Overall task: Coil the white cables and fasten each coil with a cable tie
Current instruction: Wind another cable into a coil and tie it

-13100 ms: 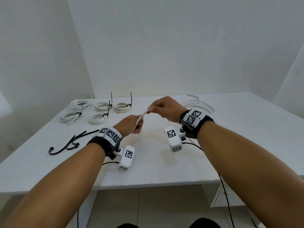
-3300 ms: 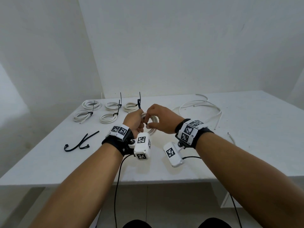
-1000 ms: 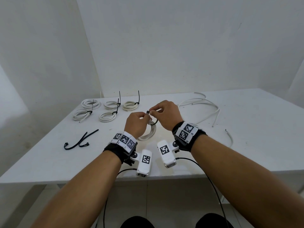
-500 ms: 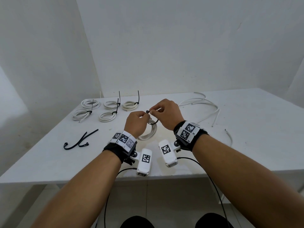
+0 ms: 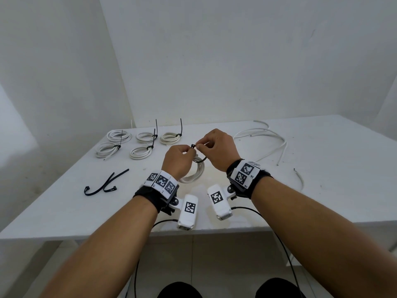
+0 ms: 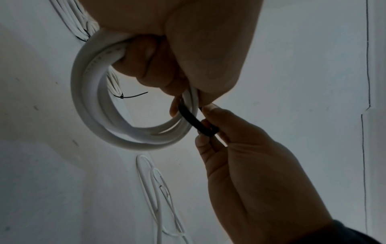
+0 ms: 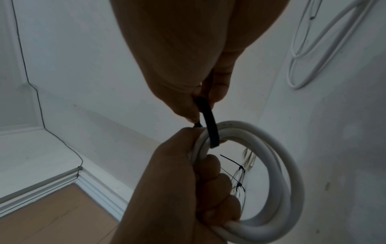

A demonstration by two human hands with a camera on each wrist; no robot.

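Observation:
My left hand (image 5: 179, 157) grips a coil of white cable (image 5: 194, 173) just above the table, fingers curled through its ring (image 6: 92, 92). A black cable tie (image 5: 198, 159) loops loosely round the coil's strands (image 7: 211, 125). My right hand (image 5: 211, 147) pinches the tie at its head (image 6: 205, 128), close against my left thumb. The tie's loop stands wider than the bundle. Part of the coil (image 7: 275, 181) hangs below my left fist.
Several tied white coils (image 5: 139, 143) lie in two rows at the back left of the white table (image 5: 322, 190). Two loose black ties (image 5: 103, 186) lie at the front left. Uncoiled white cables (image 5: 264, 138) sprawl at the back right.
Over the last second both hands have stayed together at the tie with almost no movement. Earlier, my hands wound the cable into this coil and brought the tie round it.

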